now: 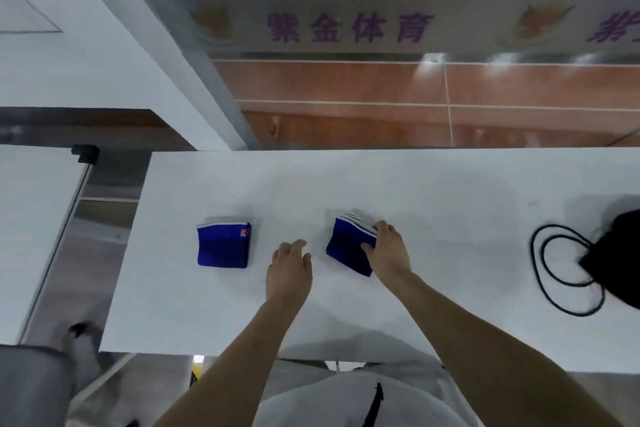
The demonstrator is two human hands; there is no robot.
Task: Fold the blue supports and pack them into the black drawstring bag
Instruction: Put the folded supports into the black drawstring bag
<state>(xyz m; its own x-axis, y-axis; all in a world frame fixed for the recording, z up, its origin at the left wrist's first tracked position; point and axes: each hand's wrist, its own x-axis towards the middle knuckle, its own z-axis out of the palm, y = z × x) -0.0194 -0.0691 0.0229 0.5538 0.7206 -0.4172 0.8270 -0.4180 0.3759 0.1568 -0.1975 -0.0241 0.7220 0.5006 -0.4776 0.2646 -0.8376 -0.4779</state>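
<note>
Nearest the camera, a light grey garment covers the person's front, with a dark zip or cord running down it. Two bare forearms reach forward from here over the near edge of the flat white table.

The left hand hovers or rests lightly on the bare tabletop, palm down, fingers loosely spread and holding nothing. It lies between the two blue pieces and touches neither.

Just to its right, the right hand grips the right folded blue fabric support, thumb on the top face and fingers wrapped over the right-hand edge, where white-trimmed layers fan out. This support sits tilted on the table, its far corner turned left; whether its right side is lifted off the surface is hard to judge.

Well to the left, the left folded blue fabric support lies flat and square, apart from both hands, with a white band along its far edge and a small red label at the far right corner.

At the table's right edge, the black drawstring bag lies partly out of frame, and its black cord loops across the white surface toward the middle.

Beyond the table, a glass panel shows an orange-brown floor with white lines and a pale banner with purple characters.
</note>
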